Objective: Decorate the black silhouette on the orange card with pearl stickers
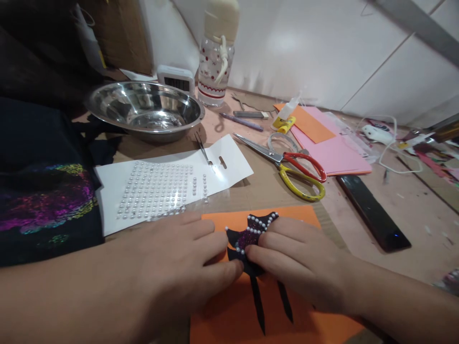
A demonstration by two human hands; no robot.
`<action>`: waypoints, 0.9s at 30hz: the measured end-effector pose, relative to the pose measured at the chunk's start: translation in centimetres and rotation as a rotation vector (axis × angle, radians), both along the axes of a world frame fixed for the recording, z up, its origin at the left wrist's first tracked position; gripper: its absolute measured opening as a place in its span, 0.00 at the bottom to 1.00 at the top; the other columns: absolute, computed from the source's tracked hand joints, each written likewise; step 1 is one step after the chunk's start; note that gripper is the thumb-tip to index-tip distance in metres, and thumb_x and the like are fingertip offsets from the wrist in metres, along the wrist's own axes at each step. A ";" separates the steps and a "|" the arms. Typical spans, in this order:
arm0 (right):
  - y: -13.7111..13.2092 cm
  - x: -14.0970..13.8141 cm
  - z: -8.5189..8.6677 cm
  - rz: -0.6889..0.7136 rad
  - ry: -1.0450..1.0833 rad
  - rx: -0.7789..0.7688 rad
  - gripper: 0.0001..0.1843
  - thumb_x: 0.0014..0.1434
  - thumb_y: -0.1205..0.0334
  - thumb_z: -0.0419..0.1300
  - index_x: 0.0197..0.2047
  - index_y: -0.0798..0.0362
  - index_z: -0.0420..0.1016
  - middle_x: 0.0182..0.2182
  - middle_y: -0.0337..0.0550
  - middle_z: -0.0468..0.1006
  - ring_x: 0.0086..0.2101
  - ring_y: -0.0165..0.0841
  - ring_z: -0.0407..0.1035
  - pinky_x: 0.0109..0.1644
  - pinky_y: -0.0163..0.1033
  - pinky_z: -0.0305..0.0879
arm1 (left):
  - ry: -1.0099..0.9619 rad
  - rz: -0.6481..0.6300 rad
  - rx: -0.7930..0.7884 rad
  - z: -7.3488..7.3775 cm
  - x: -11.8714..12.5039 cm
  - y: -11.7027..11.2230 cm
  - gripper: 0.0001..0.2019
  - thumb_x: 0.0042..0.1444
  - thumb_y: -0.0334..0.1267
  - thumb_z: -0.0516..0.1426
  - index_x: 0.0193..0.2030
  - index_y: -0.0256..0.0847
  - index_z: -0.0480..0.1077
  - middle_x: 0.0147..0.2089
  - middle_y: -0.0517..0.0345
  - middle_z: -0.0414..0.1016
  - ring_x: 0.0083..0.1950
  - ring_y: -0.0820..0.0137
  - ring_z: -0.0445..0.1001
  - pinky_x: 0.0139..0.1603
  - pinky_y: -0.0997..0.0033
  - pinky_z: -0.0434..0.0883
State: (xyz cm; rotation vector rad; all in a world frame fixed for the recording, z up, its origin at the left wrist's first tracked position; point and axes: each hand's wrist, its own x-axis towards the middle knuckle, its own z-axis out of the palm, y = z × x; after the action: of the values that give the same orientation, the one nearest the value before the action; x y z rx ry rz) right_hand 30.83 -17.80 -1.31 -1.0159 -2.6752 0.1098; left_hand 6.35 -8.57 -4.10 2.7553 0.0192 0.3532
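Observation:
A black cutout [234,237] with a purple glitter patch and rows of white pearl beads lies on a sheet of orange paper [222,325]. Two pointed black strips [258,306] extend from its lower side. From the left, my left hand [193,255] presses its thumb and curled fingers at the cutout's edge. My right hand [304,260] covers the other side, its fingers closed together on the piece and a fingertip near the beads. Part of the cutout is hidden under both hands. Just beyond my left hand is a white card with a pearl sticker sheet [158,188].
Tweezers [203,149] rest on the card, near a steel bowl [147,131]. Scissors [279,162], a phone [373,212], pink paper [322,143] and a glue bottle [287,112] lie to the right. A water bottle [217,62] stands by the tiled wall. Dark glittery fabric [46,200] is at left.

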 end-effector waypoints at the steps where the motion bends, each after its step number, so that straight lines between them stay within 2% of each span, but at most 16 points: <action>1: 0.0 0.0 0.1 0.006 0.002 -0.001 0.21 0.75 0.70 0.43 0.41 0.60 0.77 0.31 0.48 0.80 0.30 0.38 0.64 0.33 0.42 0.57 | -0.009 0.019 -0.002 -0.2 0.0 -0.1 0.04 0.62 0.41 0.59 0.42 0.47 0.70 0.37 0.58 0.72 0.32 0.65 0.66 0.36 0.63 0.64; 7: 0.3 0.0 0.3 0.017 0.008 0.005 0.22 0.75 0.70 0.42 0.41 0.61 0.78 0.30 0.48 0.81 0.28 0.37 0.64 0.31 0.42 0.56 | -0.024 0.086 -0.009 -2.0 0.3 -1.0 0.03 0.64 0.41 0.59 0.44 0.49 0.72 0.37 0.57 0.71 0.34 0.64 0.68 0.37 0.62 0.66; 9: 0.1 0.0 0.3 0.014 -0.005 0.014 0.21 0.74 0.71 0.43 0.41 0.62 0.78 0.31 0.48 0.81 0.29 0.38 0.64 0.31 0.43 0.56 | -0.028 0.090 -0.012 -1.7 0.2 -0.9 0.03 0.65 0.41 0.59 0.44 0.49 0.72 0.37 0.57 0.71 0.33 0.65 0.68 0.37 0.62 0.66; 15: -0.2 0.2 0.4 0.013 -0.046 0.030 0.21 0.74 0.71 0.41 0.46 0.63 0.76 0.31 0.48 0.81 0.28 0.38 0.64 0.31 0.43 0.58 | 0.013 -0.008 -0.010 0.7 -0.1 0.2 0.06 0.64 0.41 0.58 0.46 0.48 0.71 0.39 0.58 0.73 0.33 0.65 0.68 0.38 0.63 0.67; 18: -0.2 0.4 0.3 0.005 -0.041 0.029 0.18 0.73 0.71 0.43 0.47 0.63 0.75 0.32 0.50 0.81 0.29 0.39 0.65 0.32 0.43 0.59 | 0.019 -0.009 -0.001 1.1 -0.1 0.4 0.07 0.62 0.39 0.59 0.46 0.47 0.70 0.39 0.58 0.73 0.32 0.65 0.67 0.36 0.63 0.66; 23: -0.5 0.9 0.1 -0.041 0.043 -0.021 0.09 0.69 0.73 0.53 0.48 0.60 0.74 0.34 0.50 0.81 0.31 0.38 0.67 0.33 0.42 0.60 | 0.014 -0.004 0.008 0.2 -0.1 0.1 0.07 0.62 0.39 0.59 0.47 0.47 0.71 0.39 0.57 0.74 0.33 0.65 0.68 0.34 0.63 0.66; 27: -0.8 0.9 -0.1 -0.039 0.082 -0.033 0.10 0.64 0.75 0.56 0.47 0.59 0.74 0.33 0.48 0.80 0.30 0.37 0.66 0.33 0.42 0.59 | -0.091 0.044 0.045 -0.7 -0.1 -0.3 0.05 0.64 0.38 0.59 0.45 0.47 0.71 0.37 0.57 0.72 0.33 0.66 0.67 0.36 0.64 0.66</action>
State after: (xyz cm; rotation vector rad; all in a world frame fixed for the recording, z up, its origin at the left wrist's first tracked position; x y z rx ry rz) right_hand 31.73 -18.57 -1.36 -1.0496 -2.5865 0.1837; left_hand 6.22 -8.84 -4.79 2.7834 0.0496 0.4964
